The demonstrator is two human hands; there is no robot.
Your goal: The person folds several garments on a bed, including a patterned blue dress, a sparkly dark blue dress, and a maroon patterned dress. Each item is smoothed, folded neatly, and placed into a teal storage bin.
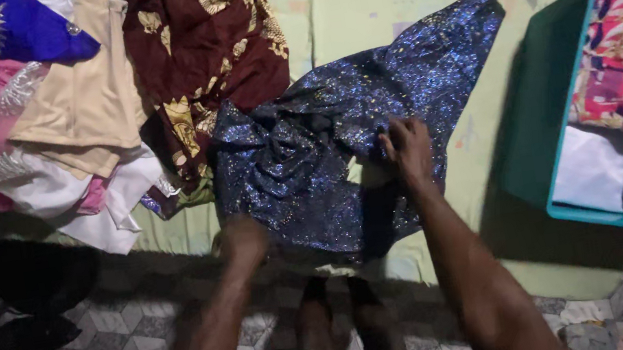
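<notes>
Sparkly blue cloth (340,146) lies rumpled on the pale green sheet (484,174), centre; right hand (409,148) presses its middle with fingers bent onto the fabric; left hand (243,239), blurred at the near edge, grip unclear; slippery fabric may bunch or slide off; no labels visible; teal bin (573,160) of folded prints sits right.

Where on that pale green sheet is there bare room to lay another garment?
Bare sheet shows above the glittery blue fabric, and a strip between it and the teal basket. The left is crowded with the clothes pile.
</notes>
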